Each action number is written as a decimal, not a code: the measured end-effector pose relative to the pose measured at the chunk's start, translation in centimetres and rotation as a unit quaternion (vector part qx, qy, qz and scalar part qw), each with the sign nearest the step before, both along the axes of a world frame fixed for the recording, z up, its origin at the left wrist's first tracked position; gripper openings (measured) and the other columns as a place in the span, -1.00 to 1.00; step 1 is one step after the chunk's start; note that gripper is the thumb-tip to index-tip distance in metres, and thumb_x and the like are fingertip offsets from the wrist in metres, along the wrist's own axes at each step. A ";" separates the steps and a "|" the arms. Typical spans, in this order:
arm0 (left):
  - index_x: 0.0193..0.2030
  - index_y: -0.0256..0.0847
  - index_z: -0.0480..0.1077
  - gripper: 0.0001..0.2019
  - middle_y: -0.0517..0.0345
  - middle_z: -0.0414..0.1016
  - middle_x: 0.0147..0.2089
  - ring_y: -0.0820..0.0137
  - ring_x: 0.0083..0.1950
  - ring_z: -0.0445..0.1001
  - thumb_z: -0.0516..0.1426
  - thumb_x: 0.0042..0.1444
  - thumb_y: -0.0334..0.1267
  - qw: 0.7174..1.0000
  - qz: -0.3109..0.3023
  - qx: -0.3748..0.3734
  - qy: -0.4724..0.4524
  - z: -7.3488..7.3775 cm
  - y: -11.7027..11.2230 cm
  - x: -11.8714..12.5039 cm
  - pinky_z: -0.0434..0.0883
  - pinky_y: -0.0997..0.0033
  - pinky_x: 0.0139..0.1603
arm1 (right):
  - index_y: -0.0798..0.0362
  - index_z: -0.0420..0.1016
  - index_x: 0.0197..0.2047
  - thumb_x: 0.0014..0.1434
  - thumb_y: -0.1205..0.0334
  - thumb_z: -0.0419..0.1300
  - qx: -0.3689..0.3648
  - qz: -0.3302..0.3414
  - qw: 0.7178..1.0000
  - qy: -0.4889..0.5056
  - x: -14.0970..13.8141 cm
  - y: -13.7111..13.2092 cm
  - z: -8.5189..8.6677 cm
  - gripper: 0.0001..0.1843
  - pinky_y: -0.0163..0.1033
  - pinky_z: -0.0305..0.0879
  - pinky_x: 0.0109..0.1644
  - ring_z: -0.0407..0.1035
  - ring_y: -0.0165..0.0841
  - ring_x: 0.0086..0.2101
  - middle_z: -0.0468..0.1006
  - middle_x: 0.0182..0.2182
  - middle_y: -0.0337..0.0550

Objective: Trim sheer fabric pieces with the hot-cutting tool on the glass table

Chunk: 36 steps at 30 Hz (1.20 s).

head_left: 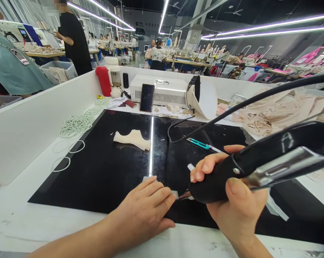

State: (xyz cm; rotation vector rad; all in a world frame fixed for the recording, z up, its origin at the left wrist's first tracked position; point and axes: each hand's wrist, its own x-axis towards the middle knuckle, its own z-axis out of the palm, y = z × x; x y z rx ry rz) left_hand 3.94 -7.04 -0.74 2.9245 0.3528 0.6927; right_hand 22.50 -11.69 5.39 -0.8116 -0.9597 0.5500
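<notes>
My right hand (238, 200) is wrapped round a black corded power tool (212, 182) with a metal lever on its side. Its thin metal tip (185, 195) points left, at the edge of a small pale strip (174, 194). My left hand (144, 206) lies flat over that strip on the black glossy board (97, 172), fingers stretched out, hiding most of what is beneath. Farther back on the board rests a cream fabric piece (133, 139). A teal cutter knife (198, 144) lies just beyond my right hand.
Pale green elastic loops (80, 123) pile up at the left. Along the back stand a red container (103, 80), a phone (147, 97) and a white vented box (164, 91). The tool's black cable (231, 107) arches across the right. Beige strips (271, 114) heap there.
</notes>
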 end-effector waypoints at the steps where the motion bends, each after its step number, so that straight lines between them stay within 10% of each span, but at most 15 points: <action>1: 0.26 -0.25 0.42 -0.60 0.09 0.60 0.12 0.24 0.14 0.55 0.11 0.49 0.00 1.000 0.002 -0.008 0.001 0.4 0.1 -0.3 0.34 0.08 0.47 | -0.11 0.49 0.03 0.17 0.03 0.48 0.002 -0.006 1.000 0.009 0.0 0.1 0.3 -0.58 -0.19 0.45 -0.42 0.44 -0.33 -0.49 0.54 -0.41 -0.31; 13: 0.24 -0.23 0.43 -0.69 -0.03 0.54 0.13 0.20 0.16 0.54 0.17 0.45 -0.20 0.979 0.180 -0.091 0.020 1.0 -1.2 -8.1 0.38 -0.17 0.45 | -0.10 0.49 -0.01 0.08 0.00 0.55 -0.016 0.073 0.995 0.062 -3.6 0.9 1.0 -0.51 -0.17 0.47 -0.42 0.43 -0.31 -0.49 0.56 -0.44 -0.30; 36: -0.13 -0.16 0.45 -0.92 0.10 0.57 0.07 0.23 0.11 0.54 0.28 0.33 -0.33 0.963 0.198 -0.163 -0.084 -0.4 -1.6 -6.6 0.37 -0.10 0.42 | -0.13 0.39 0.06 0.21 -0.01 0.44 -0.009 0.134 0.991 0.027 -7.0 2.8 -0.1 -0.55 -0.15 0.47 -0.32 0.44 -0.33 -0.44 0.53 -0.37 -0.35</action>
